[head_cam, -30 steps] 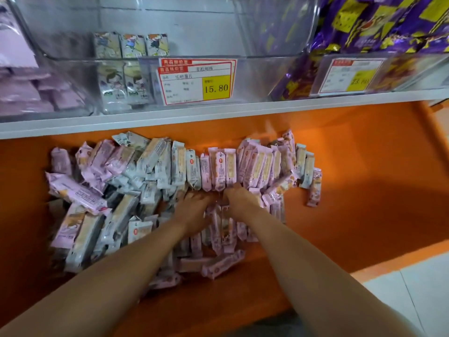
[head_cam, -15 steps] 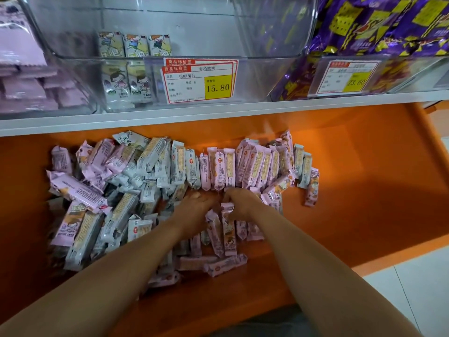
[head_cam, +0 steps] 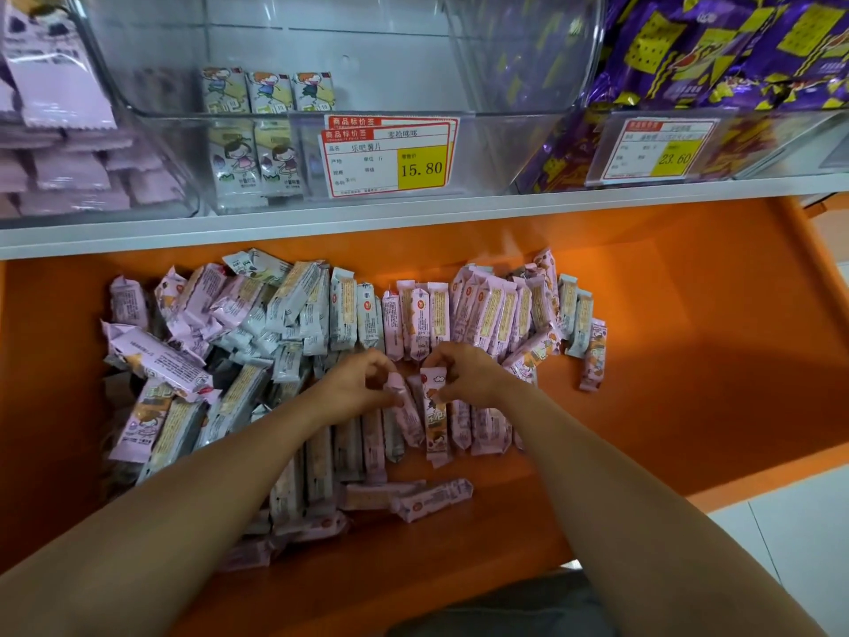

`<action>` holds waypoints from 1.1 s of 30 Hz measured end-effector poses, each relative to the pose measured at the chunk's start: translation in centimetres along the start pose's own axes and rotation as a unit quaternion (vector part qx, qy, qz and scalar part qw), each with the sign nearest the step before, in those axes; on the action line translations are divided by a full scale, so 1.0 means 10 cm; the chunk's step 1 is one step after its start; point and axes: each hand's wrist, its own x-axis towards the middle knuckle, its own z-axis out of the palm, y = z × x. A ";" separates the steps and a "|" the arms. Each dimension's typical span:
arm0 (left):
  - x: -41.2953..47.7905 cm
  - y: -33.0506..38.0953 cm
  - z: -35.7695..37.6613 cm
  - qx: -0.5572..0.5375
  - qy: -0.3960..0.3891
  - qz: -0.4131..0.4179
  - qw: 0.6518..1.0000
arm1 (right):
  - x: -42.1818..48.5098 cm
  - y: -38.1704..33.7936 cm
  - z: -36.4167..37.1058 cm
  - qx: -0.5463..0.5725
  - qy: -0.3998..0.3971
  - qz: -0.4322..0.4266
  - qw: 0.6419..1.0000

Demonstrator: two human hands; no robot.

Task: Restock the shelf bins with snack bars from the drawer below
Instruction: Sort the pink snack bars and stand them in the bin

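Drawer (head_cam: 689, 383) open. Bars (head_cam: 294, 314) heaped across its left and middle. Left hand (head_cam: 353, 388): fingers curled, pinching top end of left bar (head_cam: 406, 409). Right hand (head_cam: 468, 374): fingertips clamped on top of right bar (head_cam: 435, 420). Bars likely light, film slick, filling maybe brittle; grip mid-body, not seal. Bin (head_cam: 505, 149) above holds few packs.

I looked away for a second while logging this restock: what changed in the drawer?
Both hands lifted off the pile: the left hand now pinches a pink snack bar, the right hand a cartoon-printed bar. The pile itself and the shelf bins stayed put.
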 end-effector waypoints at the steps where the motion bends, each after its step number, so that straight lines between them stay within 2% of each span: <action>1: -0.03 0.02 -0.01 -0.013 0.015 -0.002 1.000 | -0.01 -0.01 0.00 0.018 -0.001 0.000 1.000; 4: -0.13 0.09 -0.07 -0.049 0.051 -0.008 0.997 | -0.09 -0.07 -0.03 0.071 0.003 -0.010 0.997; 8: -0.33 0.22 -0.19 -0.090 0.055 -0.019 0.994 | -0.24 -0.29 -0.08 0.156 0.010 -0.046 0.987; 13: -0.61 0.38 -0.33 -0.178 0.118 -0.039 0.976 | -0.42 -0.56 -0.05 0.204 0.026 -0.074 0.976; 17: -0.85 0.52 -0.41 -0.156 0.125 -0.085 0.976 | -0.52 -0.79 0.03 0.229 0.059 -0.089 0.968; 20: -1.02 0.53 -0.46 -0.218 0.102 -0.112 0.964 | -0.59 -0.98 0.12 0.241 0.059 -0.100 0.964; 23: -1.20 0.50 -0.52 -0.236 0.062 -0.106 0.964 | -0.63 -1.15 0.19 0.238 0.053 -0.108 0.964; 26: -1.36 0.50 -0.59 -0.257 0.058 -0.066 0.962 | -0.68 -1.33 0.25 0.260 0.062 -0.110 0.957; 33: -1.65 0.53 -0.76 -0.323 0.141 -0.044 0.935 | -0.82 -1.74 0.41 0.256 0.140 -0.145 0.946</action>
